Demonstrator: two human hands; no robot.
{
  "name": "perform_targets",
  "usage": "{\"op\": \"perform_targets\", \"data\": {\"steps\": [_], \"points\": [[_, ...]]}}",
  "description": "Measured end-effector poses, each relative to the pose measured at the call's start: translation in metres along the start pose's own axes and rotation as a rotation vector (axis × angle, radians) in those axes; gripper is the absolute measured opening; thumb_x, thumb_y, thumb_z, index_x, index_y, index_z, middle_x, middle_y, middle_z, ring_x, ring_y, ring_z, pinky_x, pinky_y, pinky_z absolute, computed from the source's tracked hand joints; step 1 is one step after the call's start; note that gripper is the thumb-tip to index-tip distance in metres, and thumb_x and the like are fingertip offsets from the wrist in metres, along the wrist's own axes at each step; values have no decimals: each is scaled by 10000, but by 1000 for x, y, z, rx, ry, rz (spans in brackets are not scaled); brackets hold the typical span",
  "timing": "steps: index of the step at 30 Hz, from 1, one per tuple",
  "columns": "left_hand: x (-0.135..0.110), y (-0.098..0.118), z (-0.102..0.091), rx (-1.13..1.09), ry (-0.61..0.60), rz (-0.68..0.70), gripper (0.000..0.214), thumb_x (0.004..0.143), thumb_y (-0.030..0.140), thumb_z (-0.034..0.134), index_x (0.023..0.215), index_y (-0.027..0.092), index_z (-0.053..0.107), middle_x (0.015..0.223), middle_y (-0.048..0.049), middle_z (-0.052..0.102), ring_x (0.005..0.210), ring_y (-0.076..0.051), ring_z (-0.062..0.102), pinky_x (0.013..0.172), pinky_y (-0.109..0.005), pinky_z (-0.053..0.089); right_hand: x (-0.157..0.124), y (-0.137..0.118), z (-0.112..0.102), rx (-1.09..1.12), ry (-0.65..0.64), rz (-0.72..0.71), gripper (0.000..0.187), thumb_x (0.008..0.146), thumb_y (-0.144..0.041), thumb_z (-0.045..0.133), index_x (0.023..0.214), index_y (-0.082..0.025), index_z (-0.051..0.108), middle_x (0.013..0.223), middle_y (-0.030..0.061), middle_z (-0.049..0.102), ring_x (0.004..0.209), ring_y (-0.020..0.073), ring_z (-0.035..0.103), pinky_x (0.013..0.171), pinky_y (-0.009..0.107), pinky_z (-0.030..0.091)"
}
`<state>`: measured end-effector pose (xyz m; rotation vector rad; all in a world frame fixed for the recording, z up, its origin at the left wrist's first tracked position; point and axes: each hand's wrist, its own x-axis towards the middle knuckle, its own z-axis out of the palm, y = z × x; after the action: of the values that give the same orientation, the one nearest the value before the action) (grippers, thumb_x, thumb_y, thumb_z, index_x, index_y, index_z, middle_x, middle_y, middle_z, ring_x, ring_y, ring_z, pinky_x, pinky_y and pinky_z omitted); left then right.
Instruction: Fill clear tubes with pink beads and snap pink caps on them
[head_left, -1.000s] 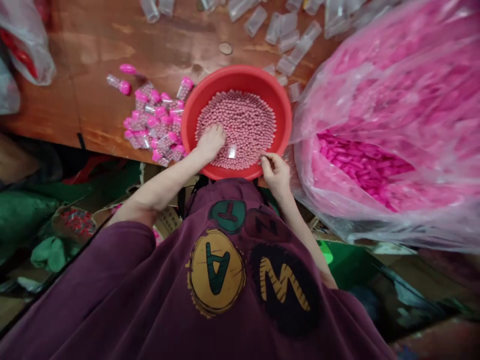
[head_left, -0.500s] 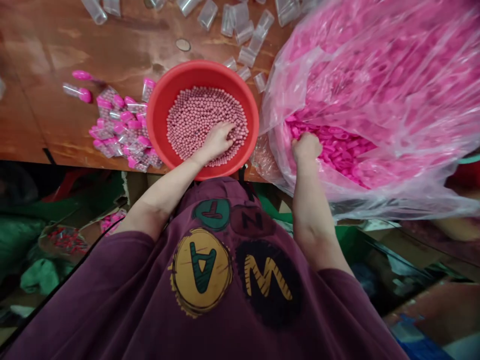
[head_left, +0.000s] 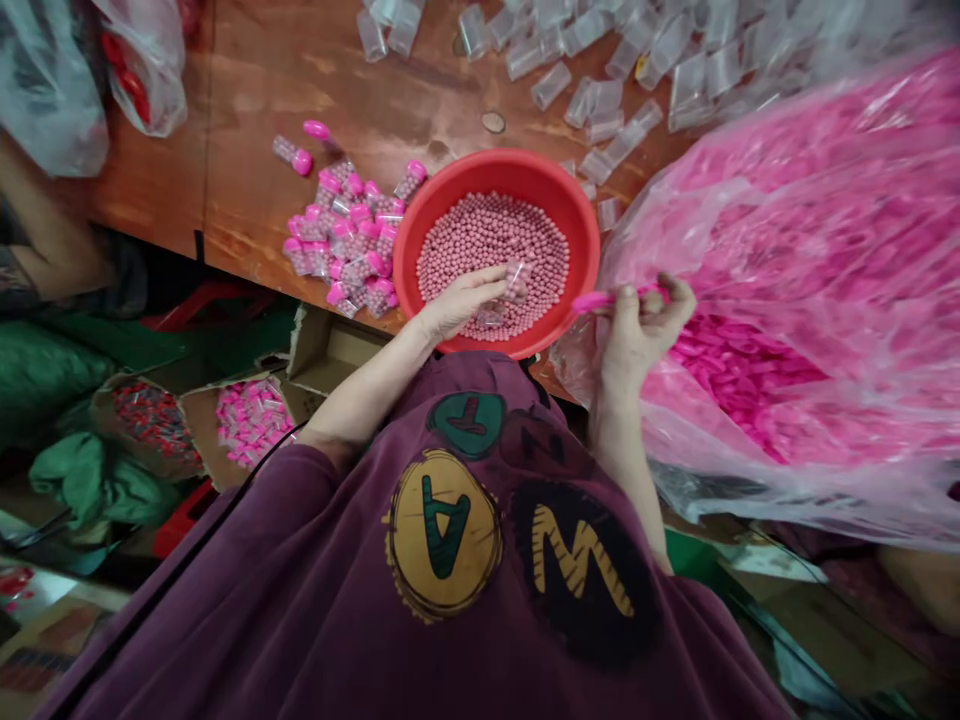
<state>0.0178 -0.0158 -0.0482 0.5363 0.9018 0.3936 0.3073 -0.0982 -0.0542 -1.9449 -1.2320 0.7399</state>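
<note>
Right hand [head_left: 643,335]: fingers pinched on a pink cap [head_left: 592,301], just beyond the red plastic basin [head_left: 577,220]. Left hand [head_left: 461,303]: half open inside basin, fingertips beside a clear vial [head_left: 515,281] on pink pellets [head_left: 487,240]. Pink-filled plastic bag [head_left: 787,250] right of basin.

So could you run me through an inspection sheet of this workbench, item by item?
Surface: brown wooden table, stained.
Things: red plastic basin of pink beads; pink cap; clear tube.
Clutter: capped tubes piled left of the basin; empty tubes scattered beyond it.
Grips: left hand over the basin, tube at its fingertips; right hand pinching the cap.
Cables: thin dark cord along the left sleeve.
Surroundings: clear bag of pink caps at right; box of capped tubes below the table.
</note>
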Motion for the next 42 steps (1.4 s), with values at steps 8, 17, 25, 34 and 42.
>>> {"op": "perform_targets", "data": {"steps": [8, 17, 25, 34, 42], "points": [[-17, 13, 11, -204, 24, -46, 422, 1053, 236, 645, 1436, 191, 816, 1278, -142, 912, 1135, -242, 887, 1019, -404, 704, 6, -82, 69, 159, -194, 48, 476, 1150, -698, 601, 1421, -329, 731, 1371, 131, 791, 1293, 354, 788, 1148, 661, 688], [-24, 28, 26, -260, 85, -58, 255, 1200, 132, 514, 1175, 189, 762, 1045, -76, 833, 1040, -211, 714, 1107, -449, 642, -4, -124, 47, -328, -517, -286, 520, 1131, -332, 594, 1631, -369, 730, 1633, 136, 718, 1541, 406, 672, 1341, 736, 557], [-27, 31, 31, -484, 153, -139, 241, 1127, 183, 672, 1352, 171, 758, 1087, -48, 845, 782, -120, 752, 781, -264, 589, 9, -91, 38, -29, -314, -198, 411, 1191, -501, 583, 1504, -307, 764, 1389, 127, 836, 1308, 328, 820, 1223, 611, 672], [-21, 25, 30, -634, 73, -159, 297, 1173, 224, 598, 1404, 156, 772, 1066, -93, 884, 721, -148, 783, 673, -263, 595, 4, -98, 43, -29, -383, -251, 321, 1153, -438, 656, 1422, -332, 795, 1370, 113, 845, 1319, 349, 809, 1225, 655, 664], [-22, 25, 32, -534, 61, -105, 95, 1148, 165, 669, 1181, 180, 757, 977, -28, 823, 747, -117, 759, 674, -228, 561, 10, -82, 53, 147, -294, -59, 349, 1138, -699, 751, 1227, -367, 814, 1131, 48, 830, 1065, 270, 835, 1026, 511, 760]]}}
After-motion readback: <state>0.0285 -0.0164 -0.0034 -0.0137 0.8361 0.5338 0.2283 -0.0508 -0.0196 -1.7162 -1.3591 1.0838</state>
